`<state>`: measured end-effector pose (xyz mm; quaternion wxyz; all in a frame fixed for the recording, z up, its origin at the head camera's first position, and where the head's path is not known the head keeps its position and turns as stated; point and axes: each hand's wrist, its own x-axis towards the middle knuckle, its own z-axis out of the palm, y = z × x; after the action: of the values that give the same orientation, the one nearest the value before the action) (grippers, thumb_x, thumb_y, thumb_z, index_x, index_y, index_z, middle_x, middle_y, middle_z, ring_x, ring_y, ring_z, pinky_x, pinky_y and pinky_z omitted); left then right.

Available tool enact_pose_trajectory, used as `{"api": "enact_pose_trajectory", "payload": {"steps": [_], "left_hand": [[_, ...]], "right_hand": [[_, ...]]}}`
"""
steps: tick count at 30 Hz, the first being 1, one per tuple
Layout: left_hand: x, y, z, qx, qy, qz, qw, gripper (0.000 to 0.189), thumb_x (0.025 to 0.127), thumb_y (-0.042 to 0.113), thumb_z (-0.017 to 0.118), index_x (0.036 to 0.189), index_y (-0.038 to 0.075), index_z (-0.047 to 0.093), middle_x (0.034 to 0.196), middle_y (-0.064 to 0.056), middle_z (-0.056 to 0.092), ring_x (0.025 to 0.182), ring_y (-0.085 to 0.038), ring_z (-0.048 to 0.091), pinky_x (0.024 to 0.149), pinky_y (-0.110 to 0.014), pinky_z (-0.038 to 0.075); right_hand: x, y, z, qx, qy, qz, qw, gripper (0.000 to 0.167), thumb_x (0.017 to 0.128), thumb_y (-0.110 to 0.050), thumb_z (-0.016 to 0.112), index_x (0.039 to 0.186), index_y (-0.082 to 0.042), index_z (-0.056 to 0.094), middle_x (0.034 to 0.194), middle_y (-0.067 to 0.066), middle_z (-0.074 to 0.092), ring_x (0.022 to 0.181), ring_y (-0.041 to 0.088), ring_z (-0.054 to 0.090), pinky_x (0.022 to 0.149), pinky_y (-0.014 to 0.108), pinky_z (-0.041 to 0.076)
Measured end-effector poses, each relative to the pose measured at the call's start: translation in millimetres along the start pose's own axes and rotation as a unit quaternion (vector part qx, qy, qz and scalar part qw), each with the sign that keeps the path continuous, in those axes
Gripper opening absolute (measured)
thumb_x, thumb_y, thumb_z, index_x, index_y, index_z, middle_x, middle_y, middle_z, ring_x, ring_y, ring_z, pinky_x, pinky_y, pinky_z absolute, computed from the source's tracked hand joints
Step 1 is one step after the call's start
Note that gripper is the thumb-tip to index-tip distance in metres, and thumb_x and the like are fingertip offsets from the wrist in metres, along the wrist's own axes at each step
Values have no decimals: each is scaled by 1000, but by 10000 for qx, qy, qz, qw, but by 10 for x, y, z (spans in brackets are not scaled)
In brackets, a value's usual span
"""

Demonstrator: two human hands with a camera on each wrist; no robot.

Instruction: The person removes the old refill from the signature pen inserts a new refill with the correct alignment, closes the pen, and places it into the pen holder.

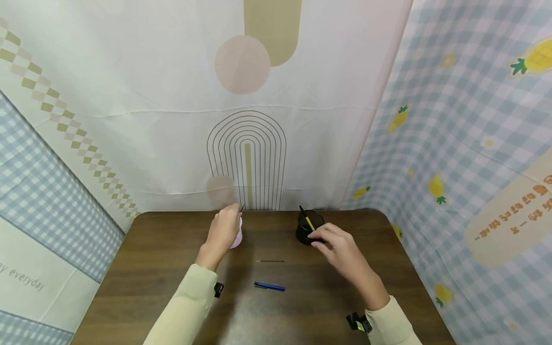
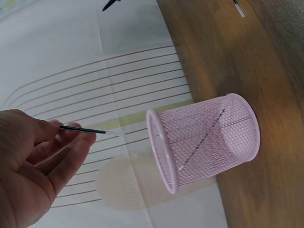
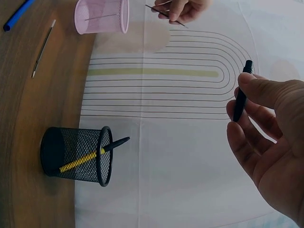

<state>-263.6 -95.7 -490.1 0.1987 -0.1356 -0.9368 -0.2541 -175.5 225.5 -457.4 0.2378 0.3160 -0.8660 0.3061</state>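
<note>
Between thumb and fingers my left hand (image 1: pixel 223 227) pinches a thin dark pen refill (image 2: pixel 83 128) with a clear end. It points toward the open mouth of the pink mesh pen holder (image 2: pixel 209 140), where another thin refill (image 2: pixel 202 139) shows slanting behind the mesh. My right hand (image 1: pixel 340 249) grips a dark pen (image 3: pixel 242 95) with a ribbed end by its middle, near the black mesh pen holder (image 3: pixel 78 156). A yellow pen with a black end (image 3: pixel 85 159) leans inside that black holder, its black end sticking out above the rim.
On the brown wooden table (image 1: pixel 164 297), a blue pen (image 1: pixel 269 286) lies in front of a thin refill (image 1: pixel 271 261). Behind the table hangs a white patterned cloth (image 1: pixel 172 158); a checked cloth with pineapples (image 1: pixel 453 120) hangs at the right.
</note>
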Motion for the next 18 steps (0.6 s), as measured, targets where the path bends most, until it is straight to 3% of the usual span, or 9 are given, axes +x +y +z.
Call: {"api": "enact_pose_trajectory", "payload": {"steps": [8,14,18], "left_hand": [[-62,76,-60,25,177,348,9992,14,96,-1,67,85,3,58,78,-10,62,73,-36,71,58,-47,55],[-108,146,-98,96,679,911,9935,4,97,2,67,98,-1,68,90,-15,71,82,-35,73,71,-47,59],[-120,193,-104,159,1016,1218,9872,6,93,1,71,99,-1,71,92,-14,74,82,-33,75,73,-45,60]], "right_hand": [[30,24,-5,2,42,-45,10000,28,79,5,84,100,-11,75,101,-3,69,84,9,66,67,23,55],[65,38,-32,-44,8,-68,10000,25,81,3,83,101,-11,75,102,-3,69,87,10,66,68,30,58],[88,44,-44,-69,-11,-121,9999,25,82,1,83,101,-12,75,102,-3,69,87,11,66,68,27,56]]}}
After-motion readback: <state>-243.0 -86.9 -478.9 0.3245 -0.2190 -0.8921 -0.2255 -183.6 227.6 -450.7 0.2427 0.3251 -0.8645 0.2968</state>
